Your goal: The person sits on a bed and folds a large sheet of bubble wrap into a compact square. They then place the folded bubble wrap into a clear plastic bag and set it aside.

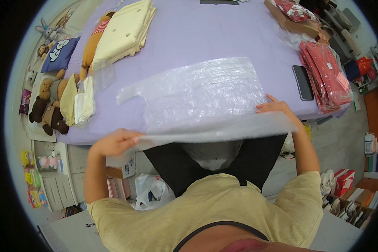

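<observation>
A clear plastic bag (201,88) with one handle-like strip at its left lies spread on the lavender bed sheet (189,34). Its near side hangs over the bed's front edge, above the person's knees. My left hand (121,143) pinches the near left corner between thumb and fingers, slightly blurred. At the bag's right side, my right hand (275,105) rests with fingers spread on the plastic, the near flap crossing by its wrist; whether it grips any plastic cannot be told.
Folded pale yellow fabric (123,34), plush toys (52,91) and small yellow cloths (88,97) lie at the left. At the right are a phone (303,82), red garments in clear packaging (327,75) and a cardboard box (302,28). A white plastic bag (154,192) stands on the floor.
</observation>
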Available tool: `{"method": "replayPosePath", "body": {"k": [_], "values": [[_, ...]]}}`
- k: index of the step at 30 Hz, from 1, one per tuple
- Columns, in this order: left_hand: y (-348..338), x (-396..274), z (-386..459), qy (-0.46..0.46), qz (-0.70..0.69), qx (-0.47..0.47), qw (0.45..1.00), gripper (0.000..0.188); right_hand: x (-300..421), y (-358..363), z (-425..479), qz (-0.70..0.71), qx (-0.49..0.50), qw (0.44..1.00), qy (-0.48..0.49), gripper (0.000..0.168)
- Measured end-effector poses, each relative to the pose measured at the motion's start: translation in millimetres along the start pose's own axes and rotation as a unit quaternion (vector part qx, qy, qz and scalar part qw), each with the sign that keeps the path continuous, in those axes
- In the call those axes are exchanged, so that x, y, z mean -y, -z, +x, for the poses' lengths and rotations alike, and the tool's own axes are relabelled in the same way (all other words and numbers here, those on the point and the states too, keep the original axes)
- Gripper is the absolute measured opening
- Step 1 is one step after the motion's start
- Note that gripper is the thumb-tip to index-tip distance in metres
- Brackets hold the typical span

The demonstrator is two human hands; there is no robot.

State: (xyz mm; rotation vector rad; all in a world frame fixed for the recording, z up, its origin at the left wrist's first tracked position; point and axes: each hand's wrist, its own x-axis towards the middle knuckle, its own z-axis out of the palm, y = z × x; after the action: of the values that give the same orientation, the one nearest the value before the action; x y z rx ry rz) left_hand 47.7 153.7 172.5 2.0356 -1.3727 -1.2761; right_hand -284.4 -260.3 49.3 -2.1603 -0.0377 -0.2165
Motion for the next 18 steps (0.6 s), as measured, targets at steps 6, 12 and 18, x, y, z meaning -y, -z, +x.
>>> {"method": "replayPosePath", "body": {"k": [6,12,18], "values": [[64,15,55,0.018,0.002,-0.034,0.999,0.032,-12,-1,13,0.158,-0.09,0.96,-0.212,0.029],[97,49,134,0.063,0.1,-0.088,0.989,0.035,-16,-1,34,0.176,-0.149,0.918,-0.323,0.027],[103,75,182,0.105,0.235,-0.127,0.958,0.032,-31,-1,49,0.186,-0.171,0.893,-0.372,0.025]]}}
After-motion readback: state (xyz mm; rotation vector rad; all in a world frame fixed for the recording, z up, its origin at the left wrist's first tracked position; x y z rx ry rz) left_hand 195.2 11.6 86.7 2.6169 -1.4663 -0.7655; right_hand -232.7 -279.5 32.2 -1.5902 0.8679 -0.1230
